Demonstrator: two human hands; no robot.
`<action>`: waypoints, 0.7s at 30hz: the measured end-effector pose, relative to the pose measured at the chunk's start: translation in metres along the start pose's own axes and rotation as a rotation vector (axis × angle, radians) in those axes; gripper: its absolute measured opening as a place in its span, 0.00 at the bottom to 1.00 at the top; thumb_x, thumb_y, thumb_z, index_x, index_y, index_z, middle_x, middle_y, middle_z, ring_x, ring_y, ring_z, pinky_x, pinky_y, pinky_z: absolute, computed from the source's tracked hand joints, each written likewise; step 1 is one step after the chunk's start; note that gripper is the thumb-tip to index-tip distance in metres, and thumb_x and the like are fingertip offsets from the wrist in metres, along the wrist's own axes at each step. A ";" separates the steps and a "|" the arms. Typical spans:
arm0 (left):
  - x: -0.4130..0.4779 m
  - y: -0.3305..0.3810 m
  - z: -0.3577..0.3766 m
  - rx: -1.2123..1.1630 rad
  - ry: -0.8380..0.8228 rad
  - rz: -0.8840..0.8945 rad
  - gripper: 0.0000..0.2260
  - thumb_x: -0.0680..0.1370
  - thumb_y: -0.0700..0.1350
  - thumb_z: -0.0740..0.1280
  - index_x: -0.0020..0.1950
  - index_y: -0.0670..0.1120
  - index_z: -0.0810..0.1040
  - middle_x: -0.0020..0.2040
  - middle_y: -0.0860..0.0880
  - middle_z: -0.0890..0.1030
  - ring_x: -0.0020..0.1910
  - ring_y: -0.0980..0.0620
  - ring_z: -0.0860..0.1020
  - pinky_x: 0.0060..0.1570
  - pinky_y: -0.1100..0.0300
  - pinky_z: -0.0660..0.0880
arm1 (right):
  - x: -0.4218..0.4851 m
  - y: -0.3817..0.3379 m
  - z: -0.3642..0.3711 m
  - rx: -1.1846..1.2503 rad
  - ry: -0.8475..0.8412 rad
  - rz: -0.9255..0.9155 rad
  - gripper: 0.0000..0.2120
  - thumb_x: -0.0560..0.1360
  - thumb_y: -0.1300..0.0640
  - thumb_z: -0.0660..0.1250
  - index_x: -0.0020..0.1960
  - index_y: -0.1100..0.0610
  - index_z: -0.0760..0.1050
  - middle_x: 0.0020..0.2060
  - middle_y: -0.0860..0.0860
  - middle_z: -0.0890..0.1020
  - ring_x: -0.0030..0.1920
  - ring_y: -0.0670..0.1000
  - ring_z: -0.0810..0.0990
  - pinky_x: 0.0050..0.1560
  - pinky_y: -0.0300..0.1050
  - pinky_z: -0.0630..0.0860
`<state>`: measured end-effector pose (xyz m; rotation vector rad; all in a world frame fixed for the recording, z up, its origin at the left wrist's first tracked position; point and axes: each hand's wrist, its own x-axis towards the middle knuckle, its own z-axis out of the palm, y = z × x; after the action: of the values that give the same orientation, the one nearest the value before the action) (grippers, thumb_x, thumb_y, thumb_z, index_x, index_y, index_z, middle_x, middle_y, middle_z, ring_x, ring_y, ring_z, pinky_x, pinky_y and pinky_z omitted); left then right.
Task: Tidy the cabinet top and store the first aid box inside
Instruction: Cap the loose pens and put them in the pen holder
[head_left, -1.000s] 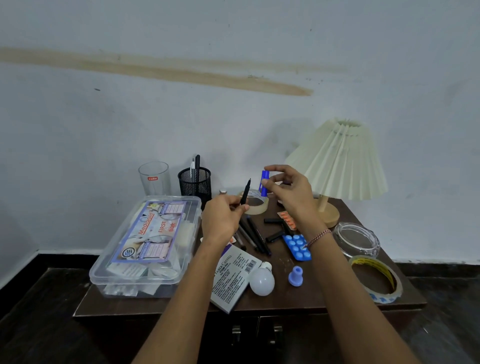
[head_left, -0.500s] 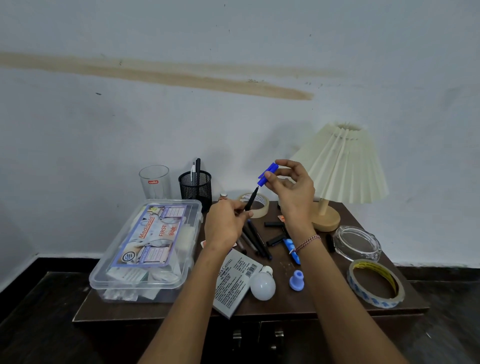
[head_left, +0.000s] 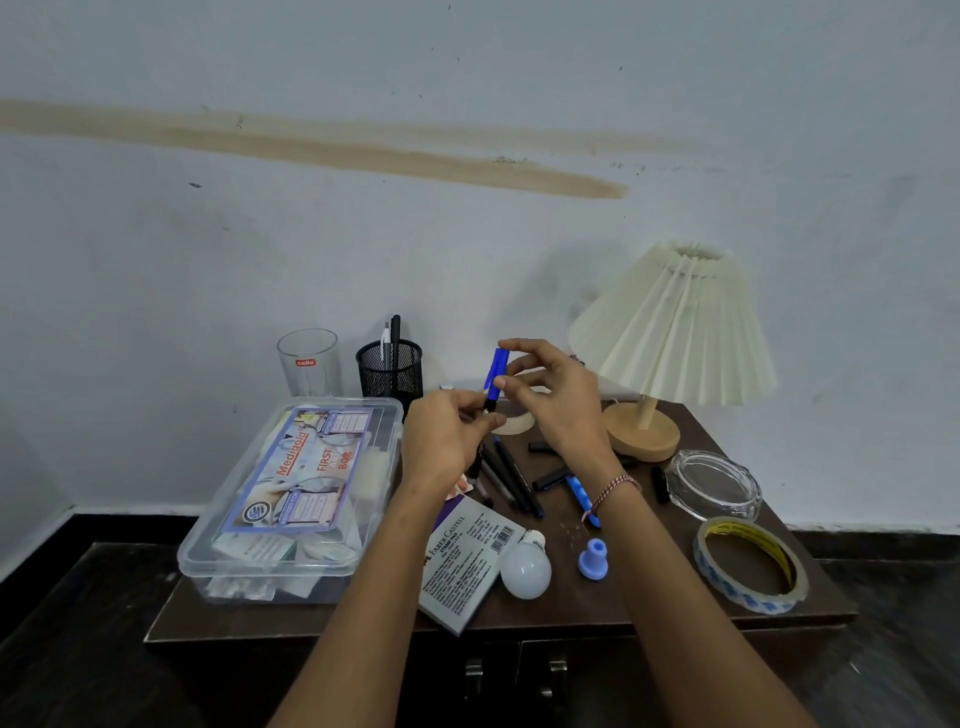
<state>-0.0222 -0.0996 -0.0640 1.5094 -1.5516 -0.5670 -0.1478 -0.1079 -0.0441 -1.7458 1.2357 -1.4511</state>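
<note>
Above the brown cabinet top (head_left: 649, 603), my left hand (head_left: 447, 441) grips a black pen (head_left: 475, 462) whose tip end points up. My right hand (head_left: 556, 395) pinches a blue cap (head_left: 495, 373) that now sits over the pen's tip. The clear plastic first aid box (head_left: 291, 499), lid shut and with a printed label, rests on the left part of the cabinet top. A black mesh pen holder (head_left: 389, 370) with pens stands behind the box.
Loose pens and caps (head_left: 519, 483), a white stamp pad box (head_left: 462, 561), a bulb (head_left: 524, 569), a small blue piece (head_left: 593, 560), a tape roll (head_left: 750, 564), a glass dish (head_left: 714, 483), a pleated lamp (head_left: 675, 332), another tape roll (head_left: 511, 421) and a drinking glass (head_left: 309, 361) crowd the top. Cabinet doors (head_left: 514, 675) below.
My right hand brought the blue cap down from beside the pen onto its tip. Both hands have drawn close together, and the pen went from tilted to nearly upright.
</note>
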 end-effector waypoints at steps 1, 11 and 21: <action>0.000 0.000 -0.002 -0.003 0.002 -0.003 0.09 0.71 0.46 0.74 0.50 0.47 0.85 0.37 0.49 0.82 0.29 0.55 0.76 0.39 0.58 0.75 | 0.000 0.001 -0.001 -0.034 -0.058 0.000 0.20 0.71 0.63 0.72 0.60 0.49 0.76 0.42 0.49 0.80 0.44 0.47 0.81 0.44 0.32 0.78; 0.002 -0.001 -0.013 0.016 0.078 -0.056 0.11 0.70 0.44 0.75 0.52 0.45 0.84 0.45 0.48 0.85 0.39 0.57 0.78 0.43 0.66 0.69 | -0.009 0.008 0.013 -0.359 -0.318 -0.011 0.50 0.63 0.65 0.76 0.74 0.45 0.50 0.36 0.56 0.82 0.39 0.54 0.81 0.48 0.45 0.78; 0.003 0.004 -0.015 -0.085 0.067 -0.020 0.09 0.69 0.39 0.75 0.49 0.40 0.84 0.40 0.47 0.84 0.32 0.64 0.75 0.32 0.81 0.68 | -0.014 -0.002 0.035 -0.426 -0.148 -0.046 0.40 0.67 0.73 0.60 0.73 0.50 0.50 0.26 0.50 0.72 0.28 0.49 0.72 0.27 0.34 0.67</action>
<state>-0.0122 -0.0981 -0.0524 1.4667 -1.4449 -0.5810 -0.1135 -0.0998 -0.0576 -2.1260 1.5119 -1.1119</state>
